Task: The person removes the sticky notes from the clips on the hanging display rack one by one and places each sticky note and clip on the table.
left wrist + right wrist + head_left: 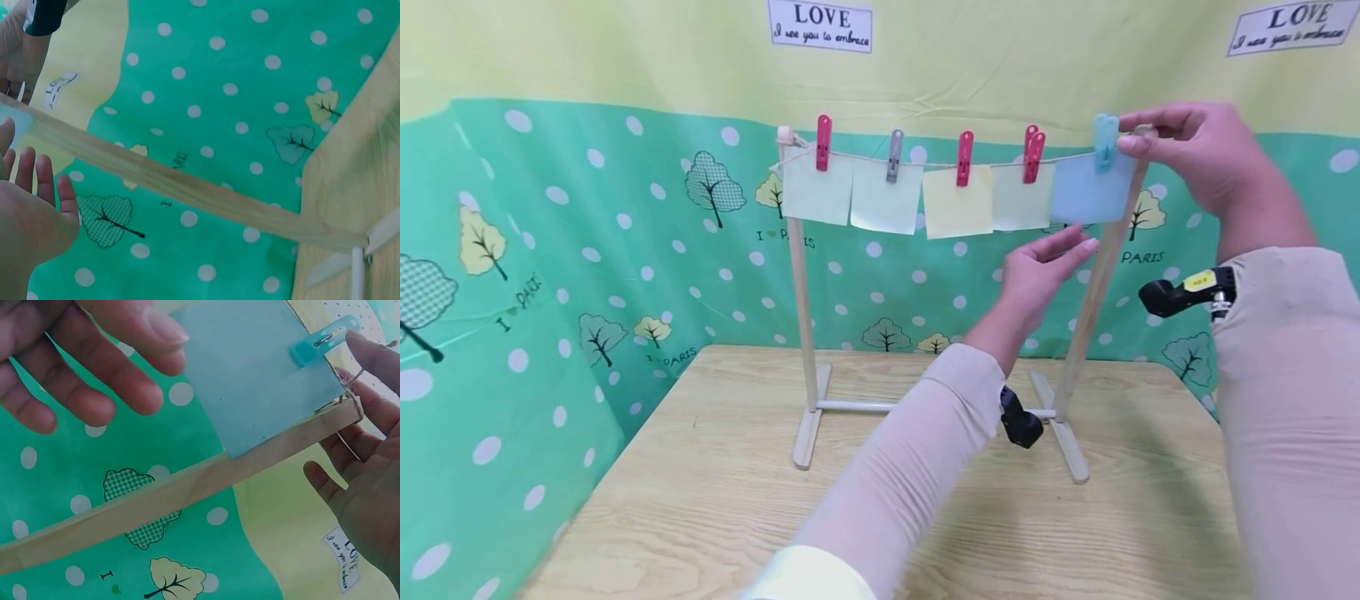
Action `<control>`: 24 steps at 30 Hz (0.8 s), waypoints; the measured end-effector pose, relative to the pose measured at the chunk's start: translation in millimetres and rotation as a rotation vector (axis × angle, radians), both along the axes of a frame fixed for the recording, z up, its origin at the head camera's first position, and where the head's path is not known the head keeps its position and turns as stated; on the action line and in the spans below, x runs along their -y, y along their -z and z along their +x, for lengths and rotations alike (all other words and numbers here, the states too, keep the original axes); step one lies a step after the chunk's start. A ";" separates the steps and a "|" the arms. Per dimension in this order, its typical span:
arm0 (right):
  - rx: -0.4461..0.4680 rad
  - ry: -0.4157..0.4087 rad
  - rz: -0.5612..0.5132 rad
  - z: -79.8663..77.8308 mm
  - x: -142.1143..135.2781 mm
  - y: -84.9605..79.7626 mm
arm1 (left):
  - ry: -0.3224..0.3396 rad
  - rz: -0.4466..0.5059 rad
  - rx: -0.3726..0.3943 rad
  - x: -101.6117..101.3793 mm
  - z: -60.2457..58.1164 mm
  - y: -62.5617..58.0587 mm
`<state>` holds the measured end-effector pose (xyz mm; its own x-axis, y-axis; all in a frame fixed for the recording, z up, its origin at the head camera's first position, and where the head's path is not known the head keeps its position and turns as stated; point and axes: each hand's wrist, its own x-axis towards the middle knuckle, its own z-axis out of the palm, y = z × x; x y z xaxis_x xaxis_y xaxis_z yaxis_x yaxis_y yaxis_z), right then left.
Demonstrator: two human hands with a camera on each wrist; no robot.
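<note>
A light-blue sticky note hangs at the right end of a twine line, clipped by a light-blue clothespin. My right hand is beside that clothespin at the post top, thumb tip right at the clip's edge, fingers spread apart around the post end. In the right wrist view the clothespin bites the paper's edge and the twine. Just below the blue note is my left hand, palm turned up and fingers extended, holding nothing. The left wrist view shows those fingers loose beside the wooden post.
Pale notes and a yellow note hang leftward along the line under red clothespins and a grey clothespin. The wooden stand's left post rises from the table. A patterned curtain hangs behind.
</note>
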<state>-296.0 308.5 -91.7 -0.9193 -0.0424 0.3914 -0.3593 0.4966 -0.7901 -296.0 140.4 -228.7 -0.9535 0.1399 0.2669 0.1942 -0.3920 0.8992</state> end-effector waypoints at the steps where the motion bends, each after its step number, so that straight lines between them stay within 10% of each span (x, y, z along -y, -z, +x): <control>1: -0.004 0.000 -0.004 -0.2 0.2 -0.3 | -0.007 0.013 0.005 -1.6 0.1 -1.0; 24: 0.019 -0.036 0.031 -5.6 11.4 -17.4 | -0.181 0.277 -0.005 -6.7 -5.9 -4.5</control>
<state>-301.6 297.1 -74.3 -0.9240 -0.0872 0.3723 -0.3627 0.5083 -0.7811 -301.8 147.1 -224.1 -0.9548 -0.1098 0.2761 0.2871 -0.5802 0.7622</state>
